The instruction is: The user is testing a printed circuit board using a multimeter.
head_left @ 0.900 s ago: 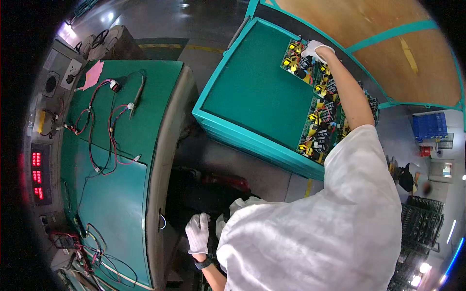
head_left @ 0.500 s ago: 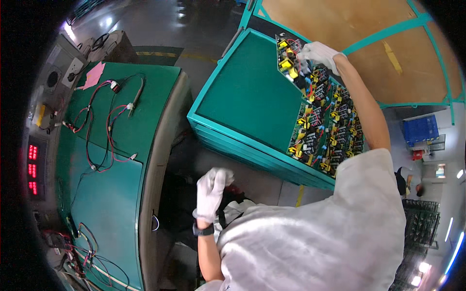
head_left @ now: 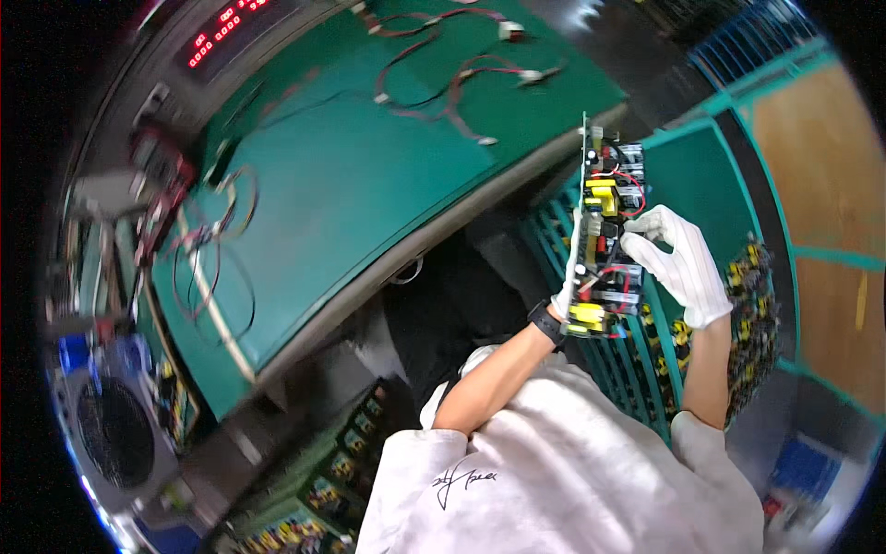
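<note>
A long circuit board (head_left: pixel 608 242) crowded with yellow, black and silver parts is held up on edge, between the workbench and the cart. My left hand (head_left: pixel 572 268), in a white glove, is gripping it from the bare left side; the board hides most of its fingers. A dark watch (head_left: pixel 546 323) is on that wrist. On the component side, my right hand (head_left: pixel 676 261), also white-gloved, has its bent fingers and thumb against parts near the board's middle. More circuit boards (head_left: pixel 749 323) stand in the teal cart (head_left: pixel 729 175) behind my right forearm.
The green-topped workbench (head_left: pixel 305 185) at left carries wire harnesses (head_left: pixel 452 88) with white connectors. Red digits glow on a meter panel (head_left: pixel 221 35) behind it. A loudspeaker-like unit (head_left: pixel 115 429) and a rack of boards (head_left: pixel 332 471) are at lower left; a blue crate (head_left: pixel 805 469) is lower right.
My view has swung toward the bench. The right hand has come from over the cart to my front with a board off the cart; the left hand has risen and taken hold of it.
</note>
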### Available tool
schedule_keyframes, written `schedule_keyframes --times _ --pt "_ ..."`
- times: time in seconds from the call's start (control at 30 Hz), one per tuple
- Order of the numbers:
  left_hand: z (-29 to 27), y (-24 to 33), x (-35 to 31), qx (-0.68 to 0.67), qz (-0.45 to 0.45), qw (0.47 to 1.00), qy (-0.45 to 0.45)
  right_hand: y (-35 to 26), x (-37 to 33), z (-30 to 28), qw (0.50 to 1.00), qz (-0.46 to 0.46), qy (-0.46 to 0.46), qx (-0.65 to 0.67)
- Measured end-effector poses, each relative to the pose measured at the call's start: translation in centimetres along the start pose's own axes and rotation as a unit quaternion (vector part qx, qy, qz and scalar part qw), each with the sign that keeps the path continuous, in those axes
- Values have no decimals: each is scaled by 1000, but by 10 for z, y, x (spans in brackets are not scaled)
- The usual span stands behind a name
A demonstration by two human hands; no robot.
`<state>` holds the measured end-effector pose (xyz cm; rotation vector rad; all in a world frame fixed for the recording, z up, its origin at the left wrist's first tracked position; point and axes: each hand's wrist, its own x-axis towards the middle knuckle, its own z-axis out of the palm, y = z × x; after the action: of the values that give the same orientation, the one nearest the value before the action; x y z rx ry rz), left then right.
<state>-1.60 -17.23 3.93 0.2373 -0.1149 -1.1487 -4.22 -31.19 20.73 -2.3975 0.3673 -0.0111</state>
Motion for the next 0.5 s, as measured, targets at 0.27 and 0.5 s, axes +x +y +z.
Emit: schedule_keyframes --times 0.27,0.5 --pt "-50 95 -110 -473 17 859 -192 -152 37 77 873 -445 -91 -180" --pt "-54 137 -204 -664 8 686 -297 -230 45 129 738 -595 -144 -284"
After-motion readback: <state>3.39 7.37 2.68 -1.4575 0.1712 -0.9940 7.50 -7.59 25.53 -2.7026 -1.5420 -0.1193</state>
